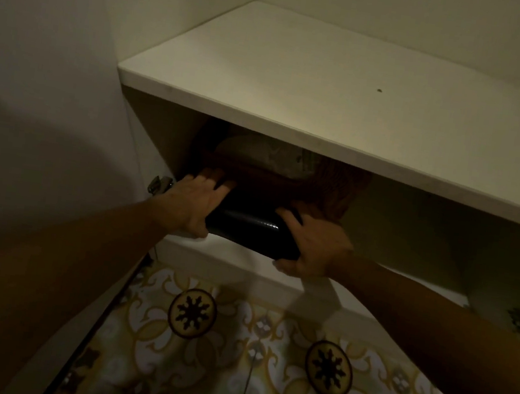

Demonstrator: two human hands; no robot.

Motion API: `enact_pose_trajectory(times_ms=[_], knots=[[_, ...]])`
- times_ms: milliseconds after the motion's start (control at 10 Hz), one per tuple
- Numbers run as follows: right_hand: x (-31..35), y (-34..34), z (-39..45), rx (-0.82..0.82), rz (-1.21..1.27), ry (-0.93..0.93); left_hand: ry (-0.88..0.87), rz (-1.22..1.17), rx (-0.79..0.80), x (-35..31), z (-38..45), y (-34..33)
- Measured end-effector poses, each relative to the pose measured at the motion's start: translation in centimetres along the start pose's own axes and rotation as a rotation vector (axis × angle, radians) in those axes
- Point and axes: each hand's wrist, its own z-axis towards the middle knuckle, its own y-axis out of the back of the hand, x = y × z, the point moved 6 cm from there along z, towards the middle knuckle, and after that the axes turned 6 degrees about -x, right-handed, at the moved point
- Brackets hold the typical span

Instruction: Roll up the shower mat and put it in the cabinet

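Head view shows the rolled shower mat (252,229), dark, at the cabinet (329,113) mouth under the shelf, left hand (197,201) and right hand (315,245) closed around its ends; better push it level and deep, past the brown basket (329,186).

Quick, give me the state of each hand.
Left hand: closed on the rolled mat's left end.
Right hand: closed on its right end.
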Motion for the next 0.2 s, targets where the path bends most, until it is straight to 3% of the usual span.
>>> enact_pose_trajectory(times_ms=[200], knots=[[2.2, 2.2, -0.4, -0.078, -0.158, -0.068, 0.007, 0.027, -0.055, -1.9, -0.6, 2.2]])
